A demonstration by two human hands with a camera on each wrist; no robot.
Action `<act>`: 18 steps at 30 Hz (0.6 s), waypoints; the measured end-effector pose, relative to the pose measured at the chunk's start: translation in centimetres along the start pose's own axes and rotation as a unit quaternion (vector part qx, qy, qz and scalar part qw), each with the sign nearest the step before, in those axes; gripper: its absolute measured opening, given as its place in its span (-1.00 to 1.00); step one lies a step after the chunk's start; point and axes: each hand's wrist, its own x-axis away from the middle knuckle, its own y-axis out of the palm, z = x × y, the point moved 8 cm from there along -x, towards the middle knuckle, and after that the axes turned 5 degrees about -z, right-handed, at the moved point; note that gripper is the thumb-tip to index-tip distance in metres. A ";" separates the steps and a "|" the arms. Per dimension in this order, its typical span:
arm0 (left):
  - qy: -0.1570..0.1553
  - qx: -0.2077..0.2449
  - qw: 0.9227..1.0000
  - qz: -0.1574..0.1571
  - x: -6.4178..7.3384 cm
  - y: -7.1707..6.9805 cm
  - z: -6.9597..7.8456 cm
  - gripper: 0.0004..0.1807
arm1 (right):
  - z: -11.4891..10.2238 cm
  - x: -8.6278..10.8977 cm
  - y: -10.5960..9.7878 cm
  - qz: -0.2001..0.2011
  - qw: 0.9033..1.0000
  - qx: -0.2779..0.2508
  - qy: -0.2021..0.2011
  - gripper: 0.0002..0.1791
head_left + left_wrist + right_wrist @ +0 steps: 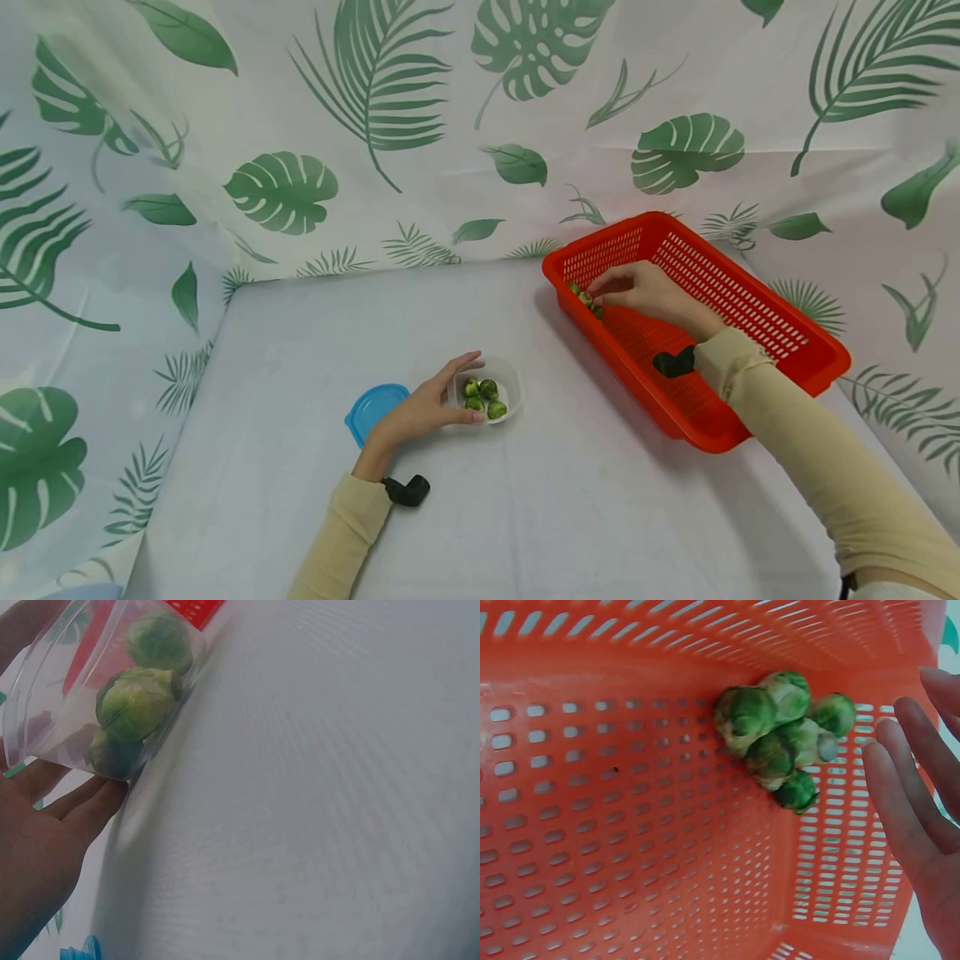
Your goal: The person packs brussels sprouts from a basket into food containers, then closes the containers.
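A clear plastic container (512,392) with several Brussels sprouts (488,389) inside stands on the white cloth. My left hand (423,408) holds it from the left, thumb at the near side and fingers at the far side. Through its wall, the left wrist view shows some sprouts (135,703). My right hand (652,293) is inside the red basket (757,300), at its far left end. A cluster of Brussels sprouts (769,754) lies in that corner. In the right wrist view the right fingers are extended beside the cluster, with a gap between and nothing held.
A blue lid (375,408) lies on the cloth just left of the container, partly behind the left hand. The basket's raised perforated walls surround the right hand. Leaf-printed sheets (420,125) hang at the back and both sides of the table (300,333).
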 end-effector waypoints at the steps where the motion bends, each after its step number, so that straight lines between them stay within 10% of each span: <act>1: -0.002 0.000 1.000 0.000 0.0 0.0 0.0 0.06 | 0.1 -0.1 0.1 0.000 1.000 -0.001 0.000 -0.76; 18: -0.007 0.002 1.000 0.003 0.1 -0.3 -0.3 0.04 | 2.7 -2.2 1.0 0.002 1.000 0.007 0.019 -0.70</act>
